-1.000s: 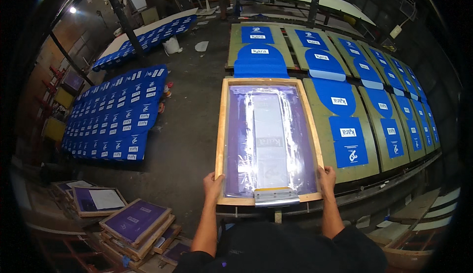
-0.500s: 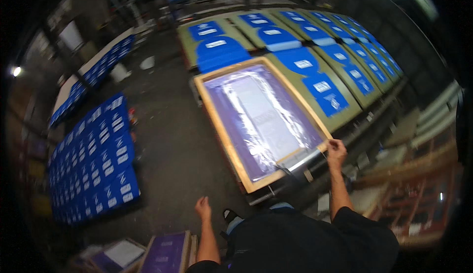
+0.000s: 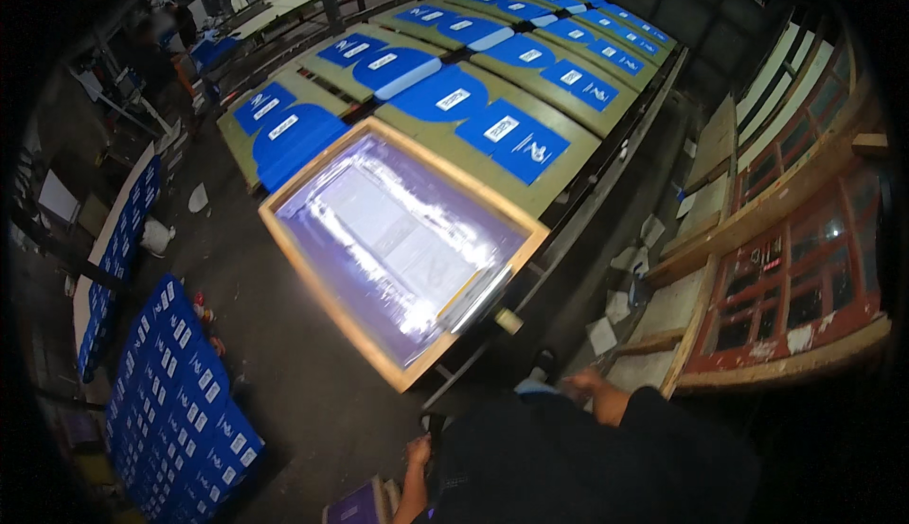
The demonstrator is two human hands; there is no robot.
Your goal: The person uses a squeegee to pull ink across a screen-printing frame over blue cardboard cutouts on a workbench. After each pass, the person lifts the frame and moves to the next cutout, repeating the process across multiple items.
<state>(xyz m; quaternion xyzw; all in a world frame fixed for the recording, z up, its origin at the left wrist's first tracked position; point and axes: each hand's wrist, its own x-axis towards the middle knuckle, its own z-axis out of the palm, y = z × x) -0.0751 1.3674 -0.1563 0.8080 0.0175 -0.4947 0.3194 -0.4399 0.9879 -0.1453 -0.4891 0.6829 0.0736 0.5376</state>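
Note:
A wooden-framed printing screen (image 3: 317,278) with purple mesh and a pale middle lies tilted across the near end of a long table. Shiny wet-looking streaks run along its mesh. Inside its near right end rests a squeegee (image 3: 476,299) with a pale metal edge. My left hand (image 3: 418,450) hangs low beside my body, fingers curled in, with nothing visible in them. My right hand (image 3: 584,380) is blurred, down near my right side, apart from the screen; its fingers cannot be made out clearly.
Olive boards (image 3: 530,193) bearing blue printed pieces (image 3: 516,136) line the long table. Blue printed sheets (image 3: 180,410) lie at the left. Wooden window frames (image 3: 786,268) lean at the right, with paper scraps (image 3: 601,335) on the floor. Another purple screen (image 3: 355,505) stands at the lower edge.
My right hand has let go of the screen frame's near right corner and dropped toward my side. My view has turned right. My left hand stays low.

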